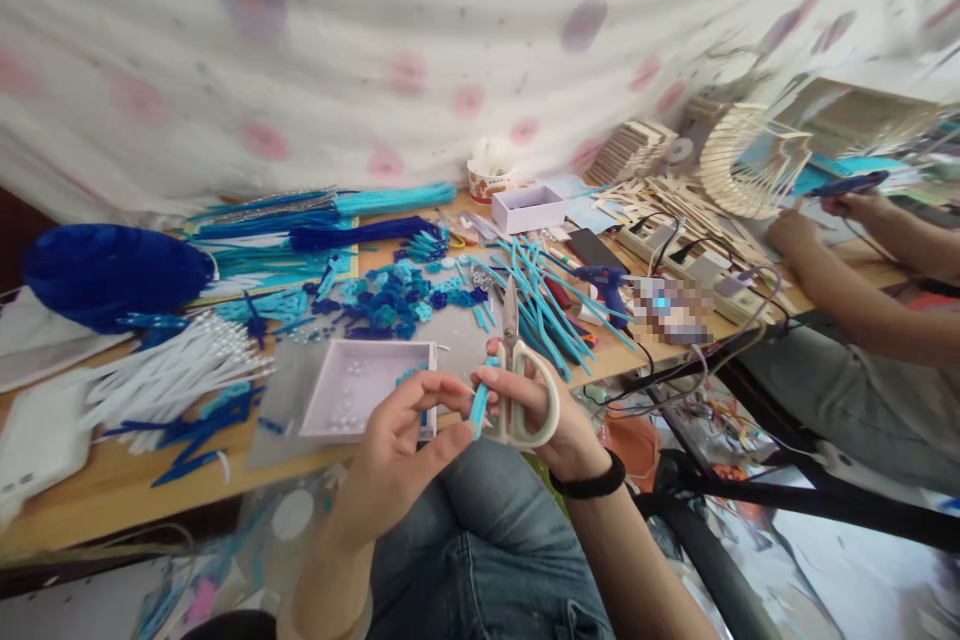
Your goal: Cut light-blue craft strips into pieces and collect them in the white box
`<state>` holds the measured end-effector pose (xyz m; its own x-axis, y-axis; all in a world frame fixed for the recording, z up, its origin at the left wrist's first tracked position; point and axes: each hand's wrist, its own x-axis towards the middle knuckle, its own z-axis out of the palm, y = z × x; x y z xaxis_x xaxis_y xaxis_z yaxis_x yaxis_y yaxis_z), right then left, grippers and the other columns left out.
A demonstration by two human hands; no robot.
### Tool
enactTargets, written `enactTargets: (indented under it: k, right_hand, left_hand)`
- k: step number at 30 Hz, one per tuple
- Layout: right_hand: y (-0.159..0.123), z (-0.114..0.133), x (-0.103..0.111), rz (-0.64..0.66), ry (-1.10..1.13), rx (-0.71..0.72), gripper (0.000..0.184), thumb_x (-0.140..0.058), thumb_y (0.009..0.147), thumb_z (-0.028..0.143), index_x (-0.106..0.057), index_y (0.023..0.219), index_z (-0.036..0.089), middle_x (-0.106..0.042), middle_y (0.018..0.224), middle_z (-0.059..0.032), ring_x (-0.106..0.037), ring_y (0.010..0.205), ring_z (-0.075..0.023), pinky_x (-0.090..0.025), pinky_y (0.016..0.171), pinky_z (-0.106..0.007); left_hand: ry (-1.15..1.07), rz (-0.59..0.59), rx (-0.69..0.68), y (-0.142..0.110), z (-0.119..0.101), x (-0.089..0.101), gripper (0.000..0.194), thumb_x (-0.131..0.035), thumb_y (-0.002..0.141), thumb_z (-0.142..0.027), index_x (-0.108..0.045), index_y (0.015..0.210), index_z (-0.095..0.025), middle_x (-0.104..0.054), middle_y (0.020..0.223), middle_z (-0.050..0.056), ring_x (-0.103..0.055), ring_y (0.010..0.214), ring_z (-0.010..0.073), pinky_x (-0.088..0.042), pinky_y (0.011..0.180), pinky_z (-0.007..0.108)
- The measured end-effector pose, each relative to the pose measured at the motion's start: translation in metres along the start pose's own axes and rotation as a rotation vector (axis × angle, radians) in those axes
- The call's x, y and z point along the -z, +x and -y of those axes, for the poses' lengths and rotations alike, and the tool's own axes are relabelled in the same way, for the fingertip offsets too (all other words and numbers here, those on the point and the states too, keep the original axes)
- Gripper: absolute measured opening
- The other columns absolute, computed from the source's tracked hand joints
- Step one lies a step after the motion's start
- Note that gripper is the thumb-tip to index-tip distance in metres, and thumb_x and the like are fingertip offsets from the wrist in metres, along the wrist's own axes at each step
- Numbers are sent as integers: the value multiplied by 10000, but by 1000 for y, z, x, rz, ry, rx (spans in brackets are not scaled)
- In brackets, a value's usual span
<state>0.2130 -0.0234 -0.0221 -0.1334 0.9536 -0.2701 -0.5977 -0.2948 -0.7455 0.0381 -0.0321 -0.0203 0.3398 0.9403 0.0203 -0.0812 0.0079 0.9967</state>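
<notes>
My right hand [562,425] is closed around white-handled scissors [536,420], their metal blades pointing away from me. Between its thumb and fingers it also pinches a short light-blue pipe cleaner piece [480,405]. The fingertips of my left hand [409,440] close on the lower end of that same piece. Both hands are above my lap at the table's front edge. Just behind my left hand stands a shallow white box [319,400] with white beads in it; my fingers hide its right part. Loose light-blue pipe cleaners [547,310] lie beyond the scissors.
Blue pipe cleaner flowers [397,295] are heaped mid-table. White bead-tipped stems [187,370] lie left, near a dark blue round object [120,270]. A blue glue gun [611,290] and power strips [720,290] with cables are on the right. There, another person's hands [795,230] hold a glue gun.
</notes>
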Motion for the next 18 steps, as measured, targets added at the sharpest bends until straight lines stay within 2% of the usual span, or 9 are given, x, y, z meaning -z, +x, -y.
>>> enactTargets:
  k: [4,8,12,16,18]
  right_hand:
    - [1,-5,-3,29,10,13,439,-919,629,292,-596,905,182,-678,594,56,-595,465,-71,-494,462,-142]
    - [3,-9,-5,42,82,-9,408,-913,636,259,-596,881,181,-699,654,48,-591,485,-59,-492,479,-136]
    - [6,-10,-6,52,167,-66,380,-902,646,242,-605,874,177,-700,630,37,-584,458,-66,-489,475,-149]
    - [5,-12,-10,91,199,-89,329,-892,665,243,-636,855,160,-693,628,41,-589,464,-58,-495,485,-139]
    - [4,-13,-13,100,209,-93,311,-895,664,239,-655,841,149,-691,621,39,-601,468,-63,-503,477,-136]
  left_hand:
    - [12,-76,-99,-3,4,-5,164,-743,851,-300,-675,975,-218,-677,900,9,-631,904,152,-478,840,223]
    - [4,-99,-124,-3,6,-8,143,-726,870,-293,-680,985,-223,-670,913,7,-625,915,149,-472,862,224]
    - [-123,-79,-123,0,9,-9,129,-729,871,-293,-686,960,-210,-672,947,25,-641,931,164,-476,892,258]
    - [-303,-81,-143,2,12,-13,104,-753,846,-275,-685,859,-198,-670,886,23,-665,896,177,-504,876,286]
    - [-323,-99,-149,1,13,-14,94,-755,847,-264,-687,855,-199,-674,884,21,-670,892,172,-513,868,278]
